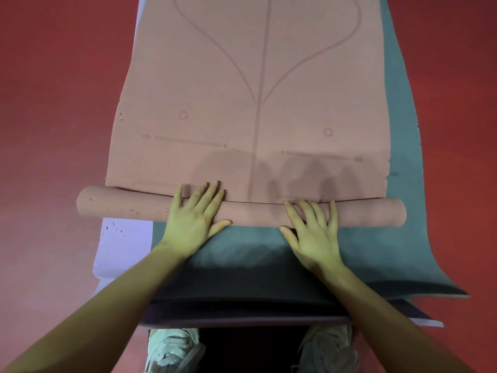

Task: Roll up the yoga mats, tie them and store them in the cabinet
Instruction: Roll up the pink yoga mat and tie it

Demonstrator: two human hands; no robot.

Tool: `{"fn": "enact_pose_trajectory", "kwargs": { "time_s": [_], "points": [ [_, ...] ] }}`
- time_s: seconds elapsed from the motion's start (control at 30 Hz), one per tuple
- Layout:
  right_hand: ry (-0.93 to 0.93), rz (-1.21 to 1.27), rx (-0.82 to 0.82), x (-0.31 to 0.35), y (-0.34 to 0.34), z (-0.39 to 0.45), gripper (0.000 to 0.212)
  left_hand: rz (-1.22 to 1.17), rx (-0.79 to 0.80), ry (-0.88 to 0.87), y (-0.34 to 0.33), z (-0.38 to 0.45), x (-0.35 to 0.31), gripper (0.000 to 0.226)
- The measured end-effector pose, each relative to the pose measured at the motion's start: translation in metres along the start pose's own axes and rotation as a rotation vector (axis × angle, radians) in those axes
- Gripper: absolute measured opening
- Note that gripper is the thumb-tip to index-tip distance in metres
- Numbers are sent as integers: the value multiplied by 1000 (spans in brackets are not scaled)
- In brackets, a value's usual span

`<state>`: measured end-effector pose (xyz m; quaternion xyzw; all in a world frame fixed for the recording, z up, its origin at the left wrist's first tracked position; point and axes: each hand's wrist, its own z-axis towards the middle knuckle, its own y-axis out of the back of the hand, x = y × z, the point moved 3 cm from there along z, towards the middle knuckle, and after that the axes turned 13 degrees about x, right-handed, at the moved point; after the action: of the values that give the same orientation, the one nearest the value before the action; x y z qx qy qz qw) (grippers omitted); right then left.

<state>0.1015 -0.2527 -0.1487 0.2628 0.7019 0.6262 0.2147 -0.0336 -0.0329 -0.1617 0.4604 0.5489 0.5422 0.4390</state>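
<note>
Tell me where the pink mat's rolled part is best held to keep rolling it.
Probably on top of the roll, from the near side, palms flat and spread either side of its middle, as the left hand and right hand lie now. It is a long, thin tube; even pressure should keep it straight.

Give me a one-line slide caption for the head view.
Both hands, left and right, press flat on the partly rolled pink mat, above a teal mat.
</note>
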Motion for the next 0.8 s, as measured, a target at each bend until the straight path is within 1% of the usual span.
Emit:
{"fn": "enact_pose_trajectory", "kwargs": {
  "time_s": [0.03,0.1,0.17,0.23,0.27,0.33,0.4,0.47,0.53,0.6,0.73,0.8],
  "points": [
    [-6,7,24,0,0,2,52,17,5,-2,-1,2,2,61],
    [6,8,25,-1,2,9,51,39,-4,9,0,6,6,61],
    [2,49,5,-6,5,18,47,13,-69,30,5,10,3,58],
    [-20,115,-22,-7,8,25,43,-42,-147,32,10,8,-7,49],
    [-37,123,-27,-8,9,28,41,-68,-159,24,11,6,-13,45],
    [-75,105,-17,-7,11,33,42,-57,-118,17,8,4,-20,44],
    [-99,52,-14,-3,14,37,43,-11,-68,58,6,10,-19,45],
    [-85,35,-42,3,14,36,41,-10,-43,100,5,21,-15,46],
    [-34,70,-62,6,12,31,38,-33,-21,104,6,26,-15,47],
    [-6,95,-64,6,8,25,40,-52,-21,111,6,24,-16,47],
    [-4,80,-76,-1,8,30,39,-49,-76,208,14,22,-25,46],
    [-34,83,-81,-2,11,45,37,-57,-73,184,16,23,-29,44]
  ]
}}
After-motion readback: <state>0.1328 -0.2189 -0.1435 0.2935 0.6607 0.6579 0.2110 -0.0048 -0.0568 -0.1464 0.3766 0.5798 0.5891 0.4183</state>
